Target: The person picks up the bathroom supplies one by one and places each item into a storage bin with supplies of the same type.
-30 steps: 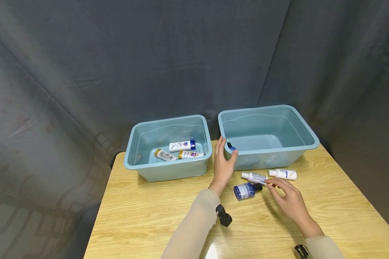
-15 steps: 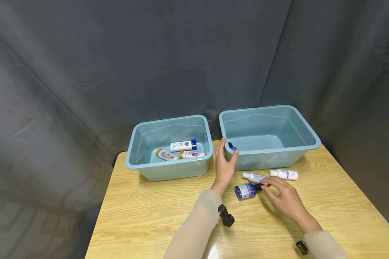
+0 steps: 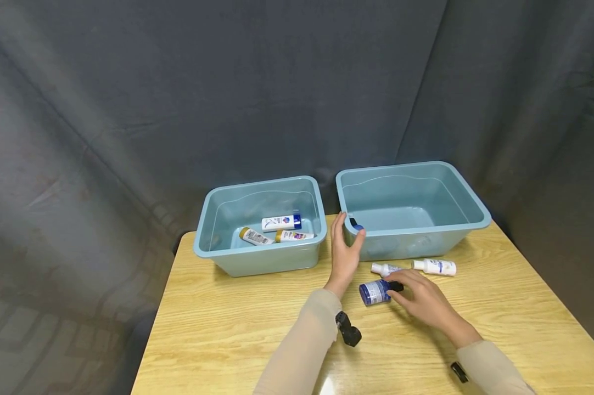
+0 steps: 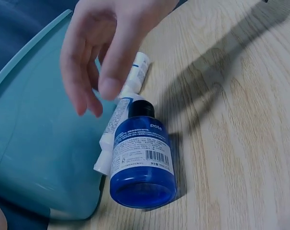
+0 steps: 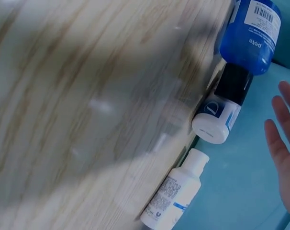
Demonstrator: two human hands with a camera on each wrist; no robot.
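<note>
Curtains (image 3: 257,88) back the wooden table (image 3: 223,329), left hand (image 3: 345,260) and right hand (image 3: 425,302) wide in grip near a bottle (image 3: 374,292).

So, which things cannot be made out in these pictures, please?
Head view: the blue-black item in the right bin, lower part hidden by the near wall.
Head view: label print on the bottles in the left bin, too small to read.
Right wrist view: part of the left hand, cut off by the right edge.
</note>
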